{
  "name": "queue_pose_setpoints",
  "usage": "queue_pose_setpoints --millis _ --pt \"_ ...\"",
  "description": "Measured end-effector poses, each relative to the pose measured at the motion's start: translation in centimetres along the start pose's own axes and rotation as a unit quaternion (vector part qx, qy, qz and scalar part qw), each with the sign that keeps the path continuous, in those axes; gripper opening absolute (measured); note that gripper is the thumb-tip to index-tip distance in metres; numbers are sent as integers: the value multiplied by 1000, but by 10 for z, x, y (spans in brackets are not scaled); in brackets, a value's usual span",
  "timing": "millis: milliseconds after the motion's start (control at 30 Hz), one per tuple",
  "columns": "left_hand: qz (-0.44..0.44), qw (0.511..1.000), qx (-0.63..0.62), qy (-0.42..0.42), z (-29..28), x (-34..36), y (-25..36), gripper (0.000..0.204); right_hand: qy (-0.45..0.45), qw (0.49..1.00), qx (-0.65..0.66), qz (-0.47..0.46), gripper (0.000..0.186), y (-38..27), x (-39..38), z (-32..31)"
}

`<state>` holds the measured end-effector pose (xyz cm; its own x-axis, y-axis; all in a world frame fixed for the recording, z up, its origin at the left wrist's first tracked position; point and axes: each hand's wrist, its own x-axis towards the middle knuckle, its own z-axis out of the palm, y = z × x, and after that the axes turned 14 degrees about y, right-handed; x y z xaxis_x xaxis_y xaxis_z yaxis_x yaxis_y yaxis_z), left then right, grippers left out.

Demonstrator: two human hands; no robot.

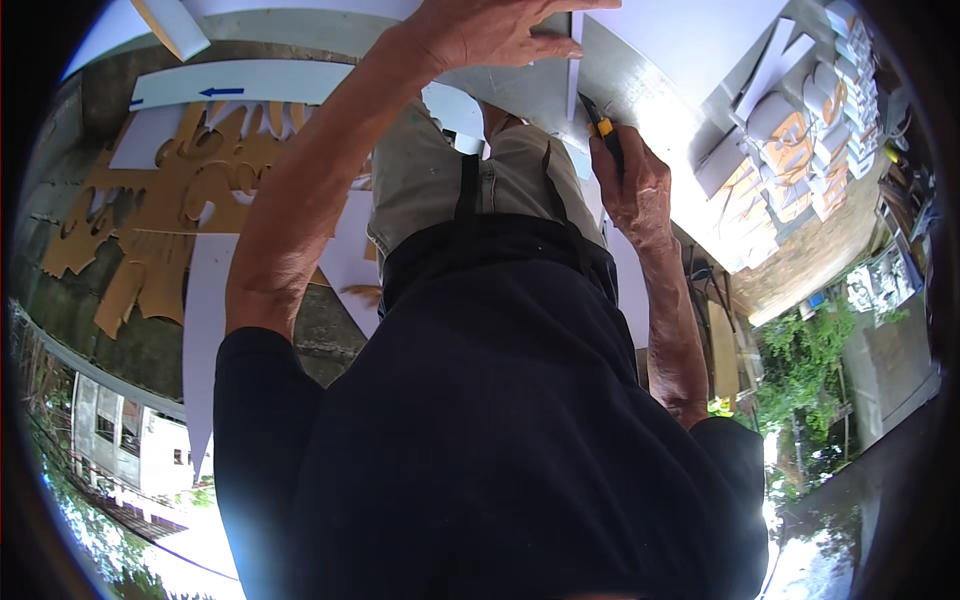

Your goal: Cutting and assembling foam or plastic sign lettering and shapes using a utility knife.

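Note:
My right hand (638, 185) is wrapped round a utility knife (604, 127) with a black and yellow handle. The knife's front end points up and left, close to a narrow white strip (574, 70) standing out from a grey surface (640, 92). At the top of the view my left hand (485, 35) reaches across with fingers stretched and thumb apart. Its thumb tip comes up to the strip; whether they touch I cannot tell. Part of this hand is cut off by the upper edge. Beyond the strip lies a large white sheet (690, 35).
Brown cut-out offcuts (205, 185) spread over the floor at left, below a long white strip with a blue arrow (290, 82). Several cut shapes (790, 150) lie on the work surface at right. A white pointed piece (208, 330) lies beside my left elbow.

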<state>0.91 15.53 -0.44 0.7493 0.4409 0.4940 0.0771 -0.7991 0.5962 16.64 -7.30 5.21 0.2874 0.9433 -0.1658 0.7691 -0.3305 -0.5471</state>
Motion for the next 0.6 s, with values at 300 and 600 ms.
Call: queue_pose_setpoints --millis 300,600 --pt "-6 999 1 38 12 -13 -2 51 -19 999 16 24 16 0 0 0" --pt "-10 996 -25 88 17 -18 -4 50 -37 999 -13 12 16 0 1 1"
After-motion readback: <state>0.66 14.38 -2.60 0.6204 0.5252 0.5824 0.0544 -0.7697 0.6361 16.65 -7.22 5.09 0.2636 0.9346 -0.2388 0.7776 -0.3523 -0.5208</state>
